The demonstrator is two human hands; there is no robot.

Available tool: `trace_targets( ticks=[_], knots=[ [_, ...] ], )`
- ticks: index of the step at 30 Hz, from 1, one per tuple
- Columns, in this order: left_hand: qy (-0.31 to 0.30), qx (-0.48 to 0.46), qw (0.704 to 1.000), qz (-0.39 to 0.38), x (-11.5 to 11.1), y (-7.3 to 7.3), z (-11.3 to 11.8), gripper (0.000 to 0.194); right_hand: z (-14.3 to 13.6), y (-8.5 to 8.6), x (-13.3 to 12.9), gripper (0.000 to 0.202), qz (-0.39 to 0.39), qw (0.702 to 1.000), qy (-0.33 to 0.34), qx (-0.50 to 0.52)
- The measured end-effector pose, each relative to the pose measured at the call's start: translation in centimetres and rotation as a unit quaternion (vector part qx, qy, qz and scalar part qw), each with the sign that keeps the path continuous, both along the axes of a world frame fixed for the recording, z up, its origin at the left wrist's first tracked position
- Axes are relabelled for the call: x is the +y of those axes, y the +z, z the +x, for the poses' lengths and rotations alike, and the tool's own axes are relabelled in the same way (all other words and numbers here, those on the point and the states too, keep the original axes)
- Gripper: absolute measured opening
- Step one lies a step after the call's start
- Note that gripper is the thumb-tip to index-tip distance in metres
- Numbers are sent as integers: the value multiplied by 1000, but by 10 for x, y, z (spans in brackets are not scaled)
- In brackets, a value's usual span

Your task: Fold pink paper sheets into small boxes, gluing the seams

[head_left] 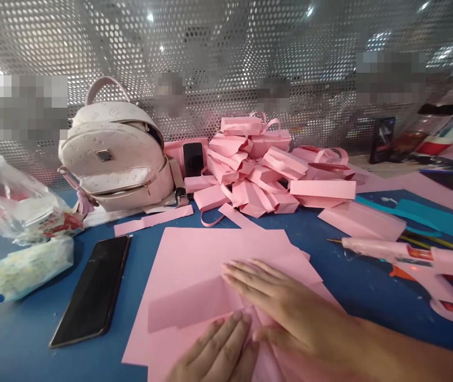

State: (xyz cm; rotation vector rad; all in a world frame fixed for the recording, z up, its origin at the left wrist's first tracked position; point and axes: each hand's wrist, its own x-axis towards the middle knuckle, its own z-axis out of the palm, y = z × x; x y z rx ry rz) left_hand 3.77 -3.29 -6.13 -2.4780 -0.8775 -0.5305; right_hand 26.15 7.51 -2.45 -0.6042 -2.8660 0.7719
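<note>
Sheets of pink paper (186, 254) lie stacked in front of me, with a narrow folded pink strip (186, 305) on top. My right hand (278, 300) is laid flat over the right part of the folded paper, its fingers stretched toward the upper left. Lower down, my left hand (220, 347) presses on the paper with fingertips extended beside the right thumb. Its palm is cut off by the frame's bottom edge. The two hands are close together, and neither grips anything that I can see. The creases between them are partly hidden.
Folded pink paper bags (256, 175) are heaped behind the sheets. A large phone (93, 292) and a tissue pack (23, 273) lie left. A white backpack (118, 154) stands at the back left. A pink glue gun (413, 270) lies right, on the blue table (353, 286).
</note>
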Motion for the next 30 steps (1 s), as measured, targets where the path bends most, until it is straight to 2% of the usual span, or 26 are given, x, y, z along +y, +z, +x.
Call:
trace_targets(
  ticks=[3,7,9,14,19,22,26,30],
  knots=[
    [-10,9,1000,-13,-1,7,-4,36,-13,5,1,67,-12,1000,10,2],
    [-30,15,998,-58,-4,5,-6,42,-34,12,5,55,-15,998,51,-17],
    [-40,13,997,-67,-6,3,-6,47,-41,14,7,58,-15,997,78,-12],
    [-54,-7,998,-36,-8,6,-2,36,-41,12,10,70,-23,993,118,-5],
    [-50,-49,997,-19,-10,7,1,33,-37,13,9,70,-20,991,133,-8],
    [-36,-61,998,1,-11,5,0,30,-38,14,9,67,-21,991,136,8],
    [10,-95,993,75,-11,5,0,23,-39,13,8,66,-21,992,125,4],
    [71,-54,991,95,-14,-1,-5,28,-37,14,7,66,-17,992,129,-6]
  ],
)
